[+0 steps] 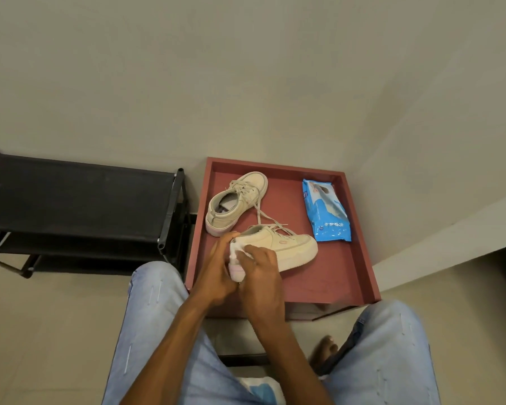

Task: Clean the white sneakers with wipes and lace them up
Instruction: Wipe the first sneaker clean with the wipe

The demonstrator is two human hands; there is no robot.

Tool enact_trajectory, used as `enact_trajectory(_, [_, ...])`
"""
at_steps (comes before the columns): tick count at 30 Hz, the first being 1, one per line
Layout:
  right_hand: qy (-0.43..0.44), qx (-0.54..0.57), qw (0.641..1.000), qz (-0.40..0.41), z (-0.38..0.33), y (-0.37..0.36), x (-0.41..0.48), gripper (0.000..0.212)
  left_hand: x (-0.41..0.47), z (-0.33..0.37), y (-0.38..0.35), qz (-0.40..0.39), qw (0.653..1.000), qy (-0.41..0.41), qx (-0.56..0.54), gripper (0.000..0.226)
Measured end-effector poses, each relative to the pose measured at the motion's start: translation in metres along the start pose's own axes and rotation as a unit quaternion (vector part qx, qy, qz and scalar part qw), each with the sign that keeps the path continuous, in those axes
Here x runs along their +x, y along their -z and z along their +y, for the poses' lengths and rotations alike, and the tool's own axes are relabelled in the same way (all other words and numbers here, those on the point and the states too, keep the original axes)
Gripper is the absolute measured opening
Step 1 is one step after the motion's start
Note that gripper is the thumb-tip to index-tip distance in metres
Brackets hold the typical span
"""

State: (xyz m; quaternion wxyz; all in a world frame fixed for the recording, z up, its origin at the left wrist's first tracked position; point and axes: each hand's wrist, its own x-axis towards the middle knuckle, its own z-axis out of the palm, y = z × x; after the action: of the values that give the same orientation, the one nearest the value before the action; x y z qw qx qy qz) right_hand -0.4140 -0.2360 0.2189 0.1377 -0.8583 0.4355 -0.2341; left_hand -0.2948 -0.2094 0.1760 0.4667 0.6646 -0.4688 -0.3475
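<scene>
Near sneaker [287, 247] cream, laces loose; heel apparently pinkish beneath wipe [236, 251].

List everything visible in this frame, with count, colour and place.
tray: 1, red-brown, on floor by wall
far sneaker: 1, off-white, tray's back left
near sneaker: 1, off-white, tray's front
wipe pack: 1, blue, tray's right
wipe: 1, white, at near sneaker's heel
shoe rack: 1, black, left of tray
blue-white item: 1, bottom edge, unclear
legs: 2, light-blue jeans, bottom
left hand: 1, grip on near sneaker's heel
right hand: 1, grip on wipe
</scene>
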Motion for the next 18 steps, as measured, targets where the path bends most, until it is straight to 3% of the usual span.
enact_trajectory(3, [0.018,0.049,0.997,-0.051,-0.015,-0.011,-0.009,0.031,-0.002,0.003,-0.001,-0.009,1.0,0.015,-0.022,0.063])
enact_trajectory(5, [0.03,0.037,0.999,-0.026,-0.009,-0.011,-0.008,0.036,-0.001,0.002,-0.001,-0.015,1.0,0.005,-0.025,0.074])
enact_trajectory(8, [-0.119,0.074,0.986,0.085,0.019,0.0,-0.001,0.043,0.001,0.0,0.002,-0.017,1.0,-0.003,-0.015,0.094])
enact_trajectory(10, [-0.192,0.054,0.973,0.116,0.026,0.001,-0.004,0.04,0.002,-0.003,0.0,-0.021,1.0,0.006,-0.009,0.105])
enact_trajectory(14, [-0.001,0.008,0.999,0.038,0.028,0.001,-0.017,0.046,0.003,-0.009,0.0,-0.025,1.0,0.01,0.001,0.108])
enact_trajectory(15, [0.011,-0.002,0.999,0.036,0.037,0.005,-0.015,0.046,0.003,-0.009,0.0,-0.027,1.0,0.011,0.005,0.109])
enact_trajectory(18, [-0.135,0.006,0.986,0.096,0.07,0.013,-0.003,0.044,0.003,-0.004,-0.001,-0.03,0.999,0.012,0.02,0.11])
